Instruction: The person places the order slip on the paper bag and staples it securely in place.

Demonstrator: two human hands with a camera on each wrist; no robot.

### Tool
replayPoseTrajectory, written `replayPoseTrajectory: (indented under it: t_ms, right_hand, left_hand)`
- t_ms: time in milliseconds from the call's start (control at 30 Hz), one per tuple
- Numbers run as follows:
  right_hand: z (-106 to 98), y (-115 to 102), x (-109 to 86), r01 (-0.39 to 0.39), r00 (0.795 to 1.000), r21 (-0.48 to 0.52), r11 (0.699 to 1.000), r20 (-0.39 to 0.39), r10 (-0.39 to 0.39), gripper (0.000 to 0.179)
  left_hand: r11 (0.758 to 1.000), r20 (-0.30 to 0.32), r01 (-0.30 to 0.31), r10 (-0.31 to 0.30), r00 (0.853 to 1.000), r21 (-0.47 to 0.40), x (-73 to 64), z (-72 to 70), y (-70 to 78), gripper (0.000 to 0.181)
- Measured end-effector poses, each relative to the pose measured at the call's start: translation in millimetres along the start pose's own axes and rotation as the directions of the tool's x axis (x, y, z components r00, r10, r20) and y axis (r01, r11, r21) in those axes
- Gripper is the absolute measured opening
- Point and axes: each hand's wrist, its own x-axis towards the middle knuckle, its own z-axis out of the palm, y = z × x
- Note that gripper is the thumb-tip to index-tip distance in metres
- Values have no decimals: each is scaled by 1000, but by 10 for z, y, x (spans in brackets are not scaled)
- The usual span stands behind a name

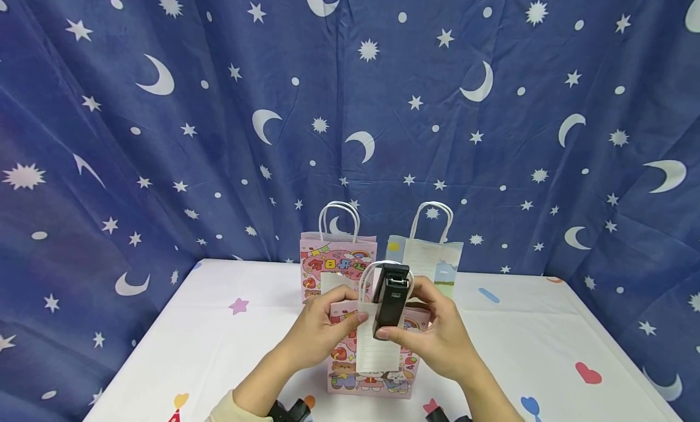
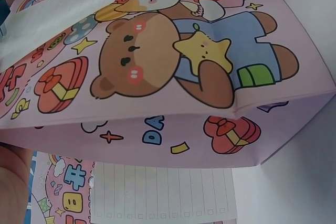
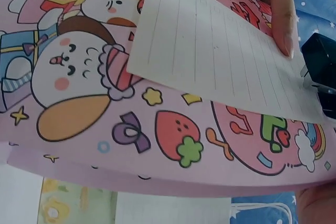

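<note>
A pink cartoon paper bag [image 1: 341,382] stands upright in front of me, its white handle up. Lined note paper [image 1: 377,358] lies over its front, reaching up to the top edge. My left hand [image 1: 317,334] grips the bag's upper left side, its thumb by the paper. With my right hand [image 1: 445,340] I hold a black stapler [image 1: 391,303] over the top edge, thumb at its lower end. The right wrist view shows the stapler [image 3: 321,64] at the end of the note paper [image 3: 210,51]. Whether a staple is in is hidden.
Behind stand another pink bag [image 1: 339,258] with note paper on it and a light blue-green bag [image 1: 448,270], also bearing lined paper. The white patterned table [image 1: 246,343] ends at a blue moon-and-star curtain [image 1: 328,106].
</note>
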Motion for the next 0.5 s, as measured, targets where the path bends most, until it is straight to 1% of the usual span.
replayPoseTrajectory:
  t_ms: [167, 267, 400, 500]
  right_hand:
    - [-45, -7, -3, 20, 1000, -74, 997, -15, -21, 90]
    - [-65, -19, -11, 39, 999, -55, 998, -18, -41, 90]
    - [-93, -56, -13, 66, 997, -22, 998, -43, -67, 85]
    - [-117, -91, 0, 113, 991, 9, 994, -67, -112, 84]
  left_hand:
    - [1000, 2, 14, -14, 1000, -2, -2, -4, 13, 15]
    - [1000, 0, 17, -17, 1000, -2, -1, -5, 18, 13]
    - [1000, -9, 0, 0, 1000, 10, 2, -4, 18, 13]
    - [1000, -12, -7, 7, 1000, 4, 4, -2, 19, 13]
